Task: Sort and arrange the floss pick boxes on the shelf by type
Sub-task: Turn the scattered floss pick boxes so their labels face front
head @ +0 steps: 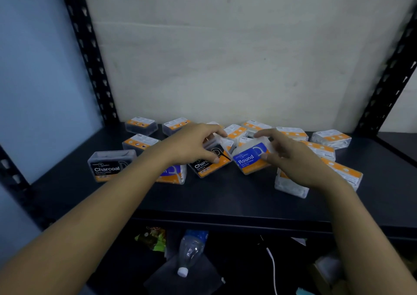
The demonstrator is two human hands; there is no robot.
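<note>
A black-labelled Charcoal box (208, 159) sits tilted mid-shelf, pinched between thumb and fingers of the left hand (191, 143); touching it on the right, a blue Round box (251, 159) is gripped the same way by the right hand (291, 159). Around them other boxes lie scattered on the dark shelf (225, 195) (most label-down, so their type is hidden). The risk, I judge: both forearms cross over neighbouring boxes, and lifting could knock one off the front edge.
</note>
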